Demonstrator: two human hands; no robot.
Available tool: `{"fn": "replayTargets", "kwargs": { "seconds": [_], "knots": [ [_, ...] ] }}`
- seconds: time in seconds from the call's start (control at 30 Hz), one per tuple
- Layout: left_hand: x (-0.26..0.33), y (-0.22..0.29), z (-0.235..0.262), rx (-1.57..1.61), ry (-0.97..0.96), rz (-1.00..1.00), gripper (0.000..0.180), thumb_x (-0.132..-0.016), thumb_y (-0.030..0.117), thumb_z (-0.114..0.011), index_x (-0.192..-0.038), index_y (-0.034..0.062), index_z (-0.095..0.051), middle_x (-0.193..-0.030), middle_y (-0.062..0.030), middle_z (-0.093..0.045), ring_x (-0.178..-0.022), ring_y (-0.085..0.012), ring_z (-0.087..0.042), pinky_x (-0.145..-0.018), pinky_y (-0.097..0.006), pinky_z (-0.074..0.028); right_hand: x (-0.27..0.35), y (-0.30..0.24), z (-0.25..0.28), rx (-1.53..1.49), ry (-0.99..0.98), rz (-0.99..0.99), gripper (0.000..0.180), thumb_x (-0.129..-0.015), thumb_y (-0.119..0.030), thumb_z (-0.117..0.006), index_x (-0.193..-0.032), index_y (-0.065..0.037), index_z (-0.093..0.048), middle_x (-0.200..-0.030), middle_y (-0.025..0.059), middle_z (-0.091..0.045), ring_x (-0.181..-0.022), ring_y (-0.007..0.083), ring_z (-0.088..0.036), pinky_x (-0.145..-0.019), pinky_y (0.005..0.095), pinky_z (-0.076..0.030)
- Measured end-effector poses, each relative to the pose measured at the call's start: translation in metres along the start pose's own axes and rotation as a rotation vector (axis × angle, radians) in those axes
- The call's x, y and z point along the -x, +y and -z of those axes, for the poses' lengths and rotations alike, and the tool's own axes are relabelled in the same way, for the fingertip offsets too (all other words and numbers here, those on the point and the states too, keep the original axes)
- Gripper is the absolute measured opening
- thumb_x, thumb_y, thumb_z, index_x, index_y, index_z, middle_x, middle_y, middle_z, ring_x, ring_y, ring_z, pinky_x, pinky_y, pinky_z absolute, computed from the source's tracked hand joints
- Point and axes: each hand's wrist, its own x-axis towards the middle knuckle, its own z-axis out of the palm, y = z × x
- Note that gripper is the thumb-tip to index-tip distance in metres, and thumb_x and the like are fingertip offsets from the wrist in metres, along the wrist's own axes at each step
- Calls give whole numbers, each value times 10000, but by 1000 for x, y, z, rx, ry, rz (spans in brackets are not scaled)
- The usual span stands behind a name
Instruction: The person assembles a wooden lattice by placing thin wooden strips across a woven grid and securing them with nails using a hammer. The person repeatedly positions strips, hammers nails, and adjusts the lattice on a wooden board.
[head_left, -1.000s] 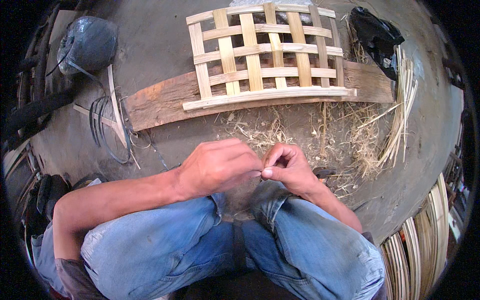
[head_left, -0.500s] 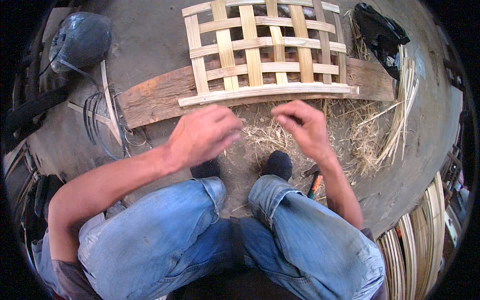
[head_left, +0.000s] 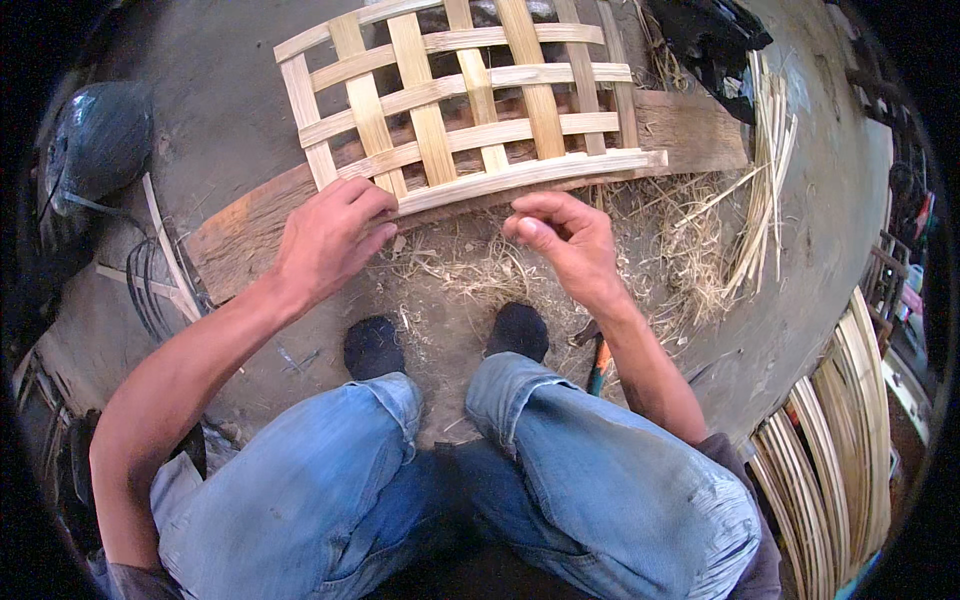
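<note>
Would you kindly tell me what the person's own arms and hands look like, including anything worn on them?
The left hand and right hand are bare, without gloves; I see no watch or bracelet. The left forearm and right forearm are uncovered up to dark, greyish sleeves. No cables show.

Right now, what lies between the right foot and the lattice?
Head view: shavings on the floor, then the near edge of the plank; the right hand hovers partly over them.

Lattice (head_left: 479,92) — smooth, matt wood
</note>
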Motion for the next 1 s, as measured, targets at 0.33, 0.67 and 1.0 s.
{"fn": "replayTargets", "kwargs": {
  "seconds": [0.33, 0.67, 1.0],
  "knots": [
    [-8, 1, -2, 46, 22, 23, 143, -887, 117, -676, -1019, 76, -636, -979, -94, -641, -925, -321, -649, -765, -424, -551, -36, 4, 29, -137, 245, 122, 138, -982, -100, -643, -1097, -24, -640, -981, 100, -728, -907, 180, -722, -768, 271, -581],
    [-7, 4, -6, 48, 52, 51, 159, -865, 75, -696, -1005, 72, -619, -978, -108, -648, -914, -326, -653, -767, -411, -532, -37, -5, 23, -83, 283, 55, 123, -935, -92, -701, -1023, -6, -689, -987, 88, -738, -906, 138, -701, -776, 275, -566],
    [-10, 7, -5, 47, 44, 107, 161, -862, 78, -682, -1006, 50, -614, -984, -139, -651, -931, -367, -644, -790, -439, -523, -55, -9, -25, 411, -71, 394, 118, -859, -43, -758, -970, -23, -725, -936, 37, -733, -871, 88, -655, -762, 253, -529]
  ]
}}
